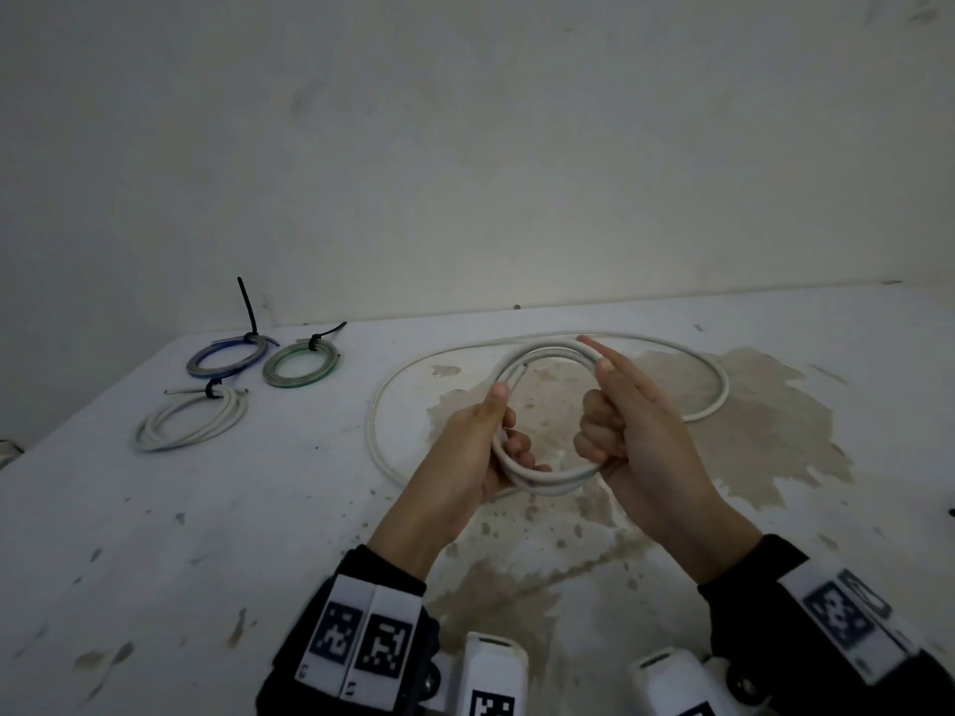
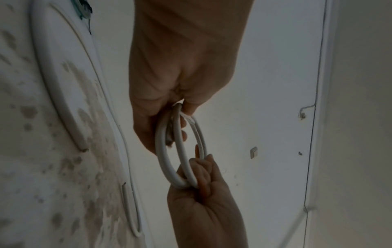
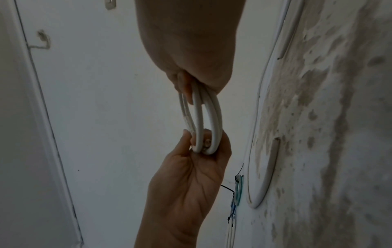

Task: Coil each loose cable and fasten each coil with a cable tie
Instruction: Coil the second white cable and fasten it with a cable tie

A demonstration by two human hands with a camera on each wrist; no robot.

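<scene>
A white cable is wound into a small coil of a few turns, held above the table between both hands. My left hand grips the coil's left side, thumb on top and fingers curled inside the loop. My right hand grips the right side with curled fingers, its index finger lying straight along the top. The rest of this cable lies loose on the table in one wide loop. In the left wrist view the coil hangs from my left hand. The right wrist view shows the coil under my right hand.
Three tied coils lie at the table's far left, each with a black cable tie: a blue one, a green one and a white one. The white table has a brown stain under my hands. A wall rises right behind it.
</scene>
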